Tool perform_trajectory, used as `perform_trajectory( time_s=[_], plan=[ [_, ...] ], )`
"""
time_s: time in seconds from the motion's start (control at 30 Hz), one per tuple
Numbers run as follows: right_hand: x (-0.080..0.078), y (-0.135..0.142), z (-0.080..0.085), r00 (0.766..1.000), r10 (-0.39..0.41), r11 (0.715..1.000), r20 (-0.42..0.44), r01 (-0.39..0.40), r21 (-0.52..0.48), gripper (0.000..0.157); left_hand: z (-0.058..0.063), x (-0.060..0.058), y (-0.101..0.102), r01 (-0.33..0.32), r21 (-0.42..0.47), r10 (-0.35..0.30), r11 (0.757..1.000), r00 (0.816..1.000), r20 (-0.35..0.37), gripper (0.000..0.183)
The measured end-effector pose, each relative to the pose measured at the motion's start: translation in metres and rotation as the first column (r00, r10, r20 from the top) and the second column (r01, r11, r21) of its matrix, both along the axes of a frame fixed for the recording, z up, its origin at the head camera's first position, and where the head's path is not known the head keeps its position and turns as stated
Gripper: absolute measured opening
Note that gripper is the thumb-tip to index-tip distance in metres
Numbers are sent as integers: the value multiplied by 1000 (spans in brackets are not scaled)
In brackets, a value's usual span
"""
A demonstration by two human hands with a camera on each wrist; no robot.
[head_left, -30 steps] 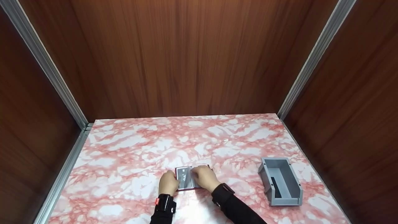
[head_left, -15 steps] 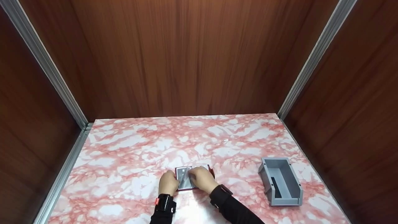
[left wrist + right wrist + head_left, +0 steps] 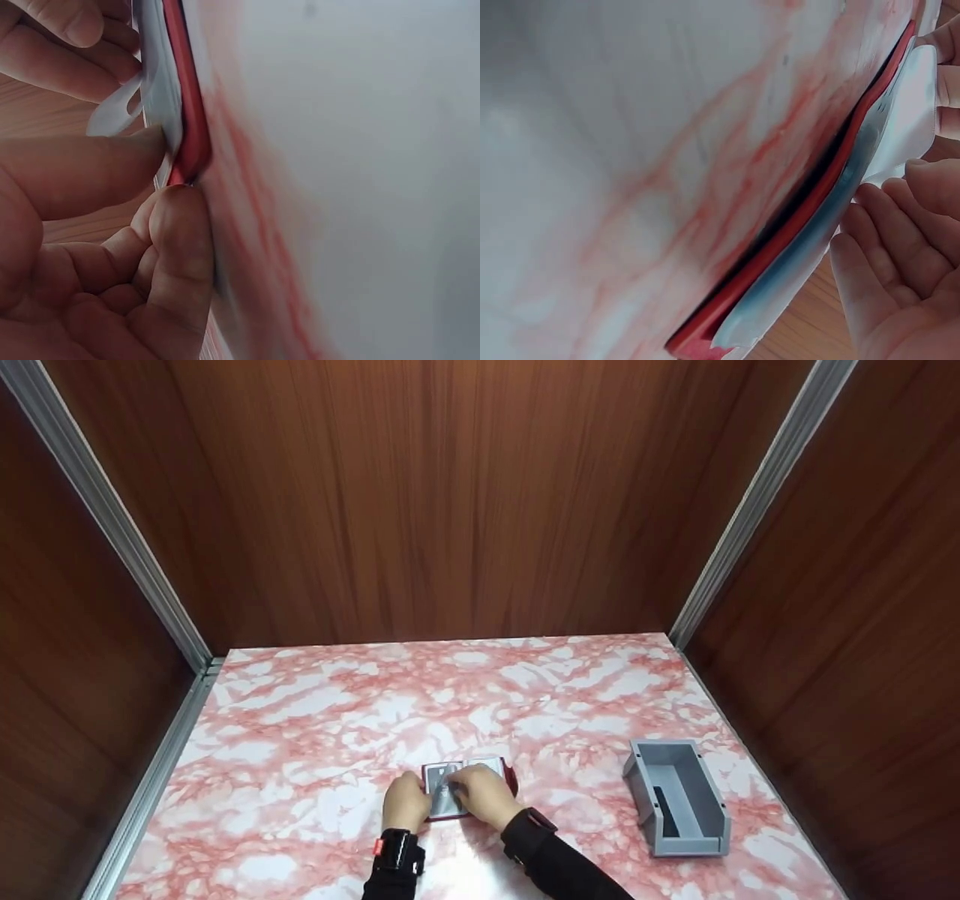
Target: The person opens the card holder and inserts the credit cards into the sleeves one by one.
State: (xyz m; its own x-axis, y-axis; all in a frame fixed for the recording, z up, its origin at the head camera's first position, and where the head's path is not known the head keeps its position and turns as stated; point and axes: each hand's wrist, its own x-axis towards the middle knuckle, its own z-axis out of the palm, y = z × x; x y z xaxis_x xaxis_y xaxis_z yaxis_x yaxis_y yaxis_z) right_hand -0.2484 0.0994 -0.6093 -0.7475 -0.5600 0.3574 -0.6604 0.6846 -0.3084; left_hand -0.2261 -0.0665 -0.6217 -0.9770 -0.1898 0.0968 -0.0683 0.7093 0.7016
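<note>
A red card holder (image 3: 511,780) lies spread out on the table, with clear plastic sleeves (image 3: 442,804) inside. At its left edge, my left hand (image 3: 406,804) grips the cover and sleeves between thumb and fingers; the left wrist view shows the thumb on top of the red cover (image 3: 196,131). My right hand (image 3: 487,795) pinches a raised clear sleeve near the middle and covers part of the right half. In the right wrist view, that lifted sleeve (image 3: 909,112) stands up from the stack, close by the thumb and fingers of the right hand (image 3: 900,262).
A grey plastic bin (image 3: 686,802) with a black strip along its inner left side stands to the right on the marbled red-and-white table (image 3: 337,720). Brown wood-grain panels (image 3: 420,502) with metal corner rails enclose the table at the back and sides.
My right hand has moved slightly left, carrying the clear sleeve over toward the left half and uncovering more of the holder's right side. My left hand stays at the left edge.
</note>
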Motion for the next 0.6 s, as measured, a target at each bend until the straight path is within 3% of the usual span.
perform_trajectory(
  time_s=[0.37,0.6],
  plan=[
    [-2,-1,-2,1000,-2,1000,7,2,10,25,7,5,-3,18,42,-18,999,1000,9,7],
    [-3,-2,-1,1000,-1,1000,15,0,9,23,13,6,-5,35,43,-33,998,998,-47,5]
  ],
)
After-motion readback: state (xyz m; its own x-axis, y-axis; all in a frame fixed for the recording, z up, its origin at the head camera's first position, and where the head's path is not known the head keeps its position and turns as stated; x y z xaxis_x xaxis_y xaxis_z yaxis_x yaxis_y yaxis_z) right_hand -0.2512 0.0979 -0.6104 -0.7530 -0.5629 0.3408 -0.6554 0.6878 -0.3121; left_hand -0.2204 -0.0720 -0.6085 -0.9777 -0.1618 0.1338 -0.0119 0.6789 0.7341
